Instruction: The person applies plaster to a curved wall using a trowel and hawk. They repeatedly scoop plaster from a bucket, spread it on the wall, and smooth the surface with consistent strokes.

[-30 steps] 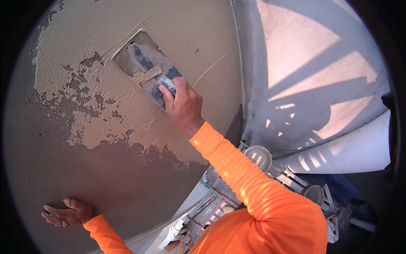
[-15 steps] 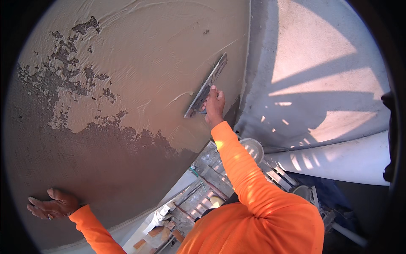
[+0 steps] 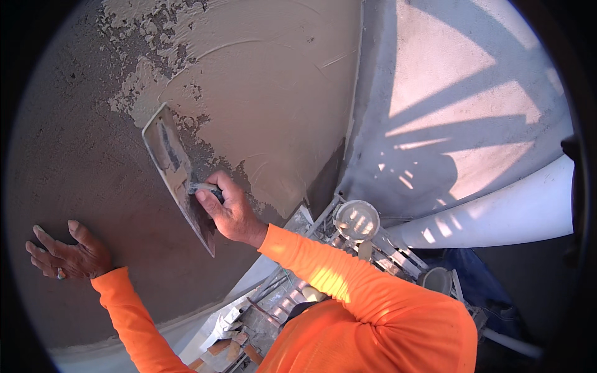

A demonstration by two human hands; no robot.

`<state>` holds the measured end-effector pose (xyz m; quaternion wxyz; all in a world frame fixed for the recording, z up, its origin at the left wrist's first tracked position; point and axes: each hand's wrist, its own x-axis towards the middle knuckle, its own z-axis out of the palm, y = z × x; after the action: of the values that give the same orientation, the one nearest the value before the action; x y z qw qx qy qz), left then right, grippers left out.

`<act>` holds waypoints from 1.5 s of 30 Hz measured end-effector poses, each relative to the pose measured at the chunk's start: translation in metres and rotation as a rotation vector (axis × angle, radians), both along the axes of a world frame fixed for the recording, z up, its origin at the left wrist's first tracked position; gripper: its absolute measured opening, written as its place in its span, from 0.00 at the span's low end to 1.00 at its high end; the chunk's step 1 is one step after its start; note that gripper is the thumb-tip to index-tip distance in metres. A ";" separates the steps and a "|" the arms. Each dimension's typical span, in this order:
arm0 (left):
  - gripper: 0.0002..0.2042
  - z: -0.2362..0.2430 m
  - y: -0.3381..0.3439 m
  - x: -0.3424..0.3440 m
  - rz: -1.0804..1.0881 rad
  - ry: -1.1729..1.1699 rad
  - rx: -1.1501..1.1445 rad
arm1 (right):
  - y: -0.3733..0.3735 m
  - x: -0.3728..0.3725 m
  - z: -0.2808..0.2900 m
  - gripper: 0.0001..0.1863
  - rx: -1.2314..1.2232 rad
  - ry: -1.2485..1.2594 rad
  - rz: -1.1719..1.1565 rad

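My right hand grips the handle of a long flat plastering trowel, its blade tilted along the wall in front of me. Smears of plaster cling to the blade. Wet beige plaster coats the upper middle and right of the wall, with a ragged, patchy edge to its left and below. Darker brown wall surface shows around the trowel and farther left. My left hand lies against this dark surface at the lower left, fingers spread, a ring on one finger, holding nothing.
On the right stands a grey wall with sunlit patches and shadows, above a thick white pipe. Below me are a round bucket, a second container and a cluttered scaffold platform with scraps of wood.
My right hand has swept the trowel left and down, from the right of the plastered area to its lower left edge. My left hand rests on the wall in both frames.
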<state>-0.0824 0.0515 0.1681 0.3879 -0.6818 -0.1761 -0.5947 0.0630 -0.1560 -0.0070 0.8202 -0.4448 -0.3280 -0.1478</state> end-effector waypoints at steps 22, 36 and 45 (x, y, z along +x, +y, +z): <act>0.33 0.003 -0.013 0.009 0.039 0.018 0.031 | -0.125 0.281 0.050 0.18 0.053 0.713 -0.011; 0.35 -0.038 -0.013 -0.002 0.194 0.075 -0.213 | -0.156 0.086 -0.028 0.19 0.259 0.682 0.753; 0.08 -0.337 -0.243 -0.019 -0.498 0.736 -1.908 | -0.271 0.073 -0.208 0.23 0.637 1.314 1.055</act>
<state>-0.1012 -0.1918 -0.1688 -0.4135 -0.8601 -0.2974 -0.0288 0.1359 -0.4274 -0.2152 0.8879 0.0171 0.1020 0.4483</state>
